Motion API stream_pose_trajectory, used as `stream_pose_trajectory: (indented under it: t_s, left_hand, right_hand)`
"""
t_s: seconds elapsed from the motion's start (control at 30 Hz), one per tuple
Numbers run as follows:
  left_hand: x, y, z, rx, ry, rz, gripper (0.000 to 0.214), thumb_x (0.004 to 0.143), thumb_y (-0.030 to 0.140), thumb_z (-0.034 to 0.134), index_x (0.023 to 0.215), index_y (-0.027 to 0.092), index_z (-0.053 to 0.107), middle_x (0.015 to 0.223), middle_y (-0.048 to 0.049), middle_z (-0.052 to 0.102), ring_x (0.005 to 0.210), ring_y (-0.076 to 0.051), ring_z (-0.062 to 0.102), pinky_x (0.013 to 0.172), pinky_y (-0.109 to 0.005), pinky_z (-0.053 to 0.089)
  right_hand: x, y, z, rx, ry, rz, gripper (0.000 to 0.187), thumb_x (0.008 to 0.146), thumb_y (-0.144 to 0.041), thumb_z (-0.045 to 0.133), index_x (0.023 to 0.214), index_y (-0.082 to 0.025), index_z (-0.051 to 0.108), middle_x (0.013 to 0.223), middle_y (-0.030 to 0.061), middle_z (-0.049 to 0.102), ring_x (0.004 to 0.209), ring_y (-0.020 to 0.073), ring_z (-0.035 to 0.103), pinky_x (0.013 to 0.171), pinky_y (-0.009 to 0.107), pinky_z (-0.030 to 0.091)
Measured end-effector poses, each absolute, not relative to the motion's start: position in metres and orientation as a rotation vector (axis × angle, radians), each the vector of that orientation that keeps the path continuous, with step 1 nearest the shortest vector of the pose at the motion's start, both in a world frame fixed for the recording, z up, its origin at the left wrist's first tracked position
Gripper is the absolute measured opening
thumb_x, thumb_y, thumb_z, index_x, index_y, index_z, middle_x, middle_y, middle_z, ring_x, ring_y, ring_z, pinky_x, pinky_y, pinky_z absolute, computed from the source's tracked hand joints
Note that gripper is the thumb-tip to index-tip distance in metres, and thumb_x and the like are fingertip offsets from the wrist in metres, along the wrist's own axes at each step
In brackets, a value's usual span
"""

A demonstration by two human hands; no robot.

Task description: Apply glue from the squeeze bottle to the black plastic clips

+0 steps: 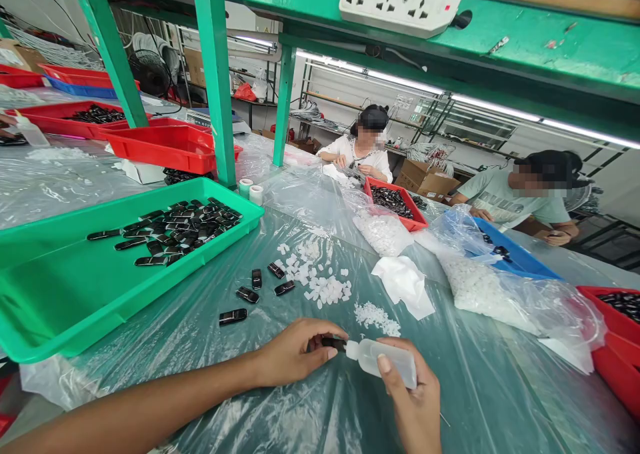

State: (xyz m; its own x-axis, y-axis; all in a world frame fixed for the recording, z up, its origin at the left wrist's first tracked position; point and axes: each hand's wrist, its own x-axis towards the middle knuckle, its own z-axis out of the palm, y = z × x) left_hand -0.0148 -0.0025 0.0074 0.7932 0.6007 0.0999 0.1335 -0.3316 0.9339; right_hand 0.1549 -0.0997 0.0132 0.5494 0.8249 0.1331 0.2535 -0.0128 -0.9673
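Note:
My left hand (300, 353) pinches a small black glossy part (334, 343) between thumb and fingers, low over the plastic-covered table. In my right hand (413, 391) is a translucent white squeeze bottle (385, 361), tilted so its nozzle end meets the black part. Whether liquid comes out is too small to tell. Beyond my left hand lie several loose black parts (247, 295). A scatter of flat white translucent pieces (327, 289) is next to them, and a pile of smaller white bits (377, 318) lies just past the bottle.
At left stands a green tray (55, 294) with many black parts. A crumpled white tissue (403, 286) and a plastic bag of white pieces (490, 294) lie at right. Green posts (215, 81) rise at the back. Two people sit across the table, near red (417, 222) and blue trays (525, 257).

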Motion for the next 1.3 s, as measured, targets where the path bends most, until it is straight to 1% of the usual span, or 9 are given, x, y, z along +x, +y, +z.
stream_pose_trajectory:
  t_s: [0.13, 0.3, 0.4, 0.6, 0.8, 0.9, 1.0, 1.13, 1.3]
  left_hand:
    - [-0.014, 0.0, 0.003, 1.686, 0.521, 0.517, 0.032, 0.087, 0.039, 0.05, 0.108, 0.017, 0.058, 0.073, -0.003, 0.059, 0.061, -0.012, 0.052, 0.056, -0.021, 0.038]
    - [-0.013, 0.002, 0.0, 1.642, 0.483, 0.538, 0.032, 0.081, 0.035, 0.06, 0.107, 0.016, 0.063, 0.092, -0.0065, 0.065, 0.074, -0.016, 0.056, 0.063, -0.022, 0.041]
    - [-0.013, 0.002, -0.001, 1.676, 0.514, 0.554, 0.031, 0.081, 0.031, 0.06, 0.109, 0.019, 0.064, 0.101, -0.0062, 0.066, 0.083, -0.019, 0.058, 0.066, -0.023, 0.043]
    - [-0.013, 0.003, -0.002, 1.802, 0.649, 0.589, 0.034, 0.075, 0.03, 0.065, 0.108, 0.023, 0.067, 0.082, -0.0027, 0.07, 0.063, -0.014, 0.055, 0.054, -0.02, 0.039]
    - [-0.013, 0.003, -0.003, 1.816, 0.676, 0.598, 0.035, 0.075, 0.033, 0.065, 0.108, 0.022, 0.067, 0.077, -0.003, 0.07, 0.061, -0.014, 0.055, 0.053, -0.02, 0.039]
    - [-0.013, 0.003, -0.004, 1.79, 0.639, 0.587, 0.029, 0.076, 0.028, 0.064, 0.104, 0.022, 0.068, 0.081, -0.0033, 0.07, 0.065, -0.015, 0.057, 0.056, -0.02, 0.04]
    - [-0.012, 0.004, -0.008, 1.651, 0.549, 0.548, 0.027, 0.074, 0.027, 0.066, 0.098, 0.016, 0.068, 0.085, -0.0059, 0.069, 0.067, -0.015, 0.057, 0.058, -0.021, 0.041]
    - [-0.01, 0.006, -0.013, 1.42, 0.47, 0.493, 0.032, 0.068, 0.031, 0.072, 0.091, 0.01, 0.064, 0.076, -0.006, 0.065, 0.059, -0.011, 0.051, 0.056, -0.021, 0.038]
    - [-0.009, 0.007, -0.014, 1.368, 0.469, 0.499, 0.034, 0.066, 0.032, 0.074, 0.089, 0.009, 0.062, 0.072, -0.0039, 0.062, 0.055, -0.008, 0.043, 0.053, -0.02, 0.035]
  right_hand:
    - [0.156, -0.099, 0.013, -1.577, -0.918, 0.562, 0.038, 0.067, -0.052, 0.063, 0.082, -0.018, 0.059, 0.062, 0.0007, 0.056, 0.05, 0.0135, 0.044, 0.046, 0.024, 0.034]
    - [0.156, -0.097, 0.011, -1.561, -0.881, 0.536, 0.039, 0.066, -0.053, 0.064, 0.082, -0.017, 0.06, 0.063, 0.0012, 0.057, 0.052, 0.0141, 0.046, 0.047, 0.025, 0.035]
    - [0.157, -0.096, 0.009, -1.555, -0.857, 0.597, 0.039, 0.068, -0.053, 0.063, 0.084, -0.017, 0.059, 0.056, -0.0016, 0.051, 0.049, 0.0133, 0.043, 0.046, 0.024, 0.032]
    - [0.161, -0.093, 0.003, -1.516, -0.846, 0.744, 0.039, 0.073, -0.053, 0.059, 0.087, -0.017, 0.058, 0.049, -0.0042, 0.045, 0.046, 0.0126, 0.04, 0.049, 0.025, 0.03]
    - [0.16, -0.093, 0.005, -1.51, -0.828, 0.766, 0.039, 0.071, -0.055, 0.059, 0.082, -0.017, 0.06, 0.046, -0.0046, 0.04, 0.044, 0.0119, 0.035, 0.047, 0.024, 0.026]
    - [0.16, -0.093, 0.004, -1.488, -0.827, 0.8, 0.038, 0.07, -0.054, 0.06, 0.081, -0.018, 0.06, 0.048, -0.0041, 0.041, 0.044, 0.0114, 0.034, 0.045, 0.024, 0.025]
    - [0.162, -0.092, 0.0, -1.423, -0.817, 0.879, 0.037, 0.071, -0.053, 0.061, 0.081, -0.017, 0.06, 0.05, -0.0037, 0.044, 0.044, 0.01, 0.034, 0.044, 0.023, 0.026]
    - [0.162, -0.091, -0.003, -1.339, -0.746, 0.971, 0.037, 0.074, -0.051, 0.058, 0.082, -0.016, 0.061, 0.049, -0.0046, 0.041, 0.044, 0.0085, 0.033, 0.044, 0.022, 0.027]
    - [0.161, -0.09, -0.004, -1.301, -0.727, 1.004, 0.037, 0.077, -0.051, 0.055, 0.085, -0.015, 0.061, 0.054, -0.0016, 0.049, 0.045, 0.0086, 0.034, 0.045, 0.022, 0.028]
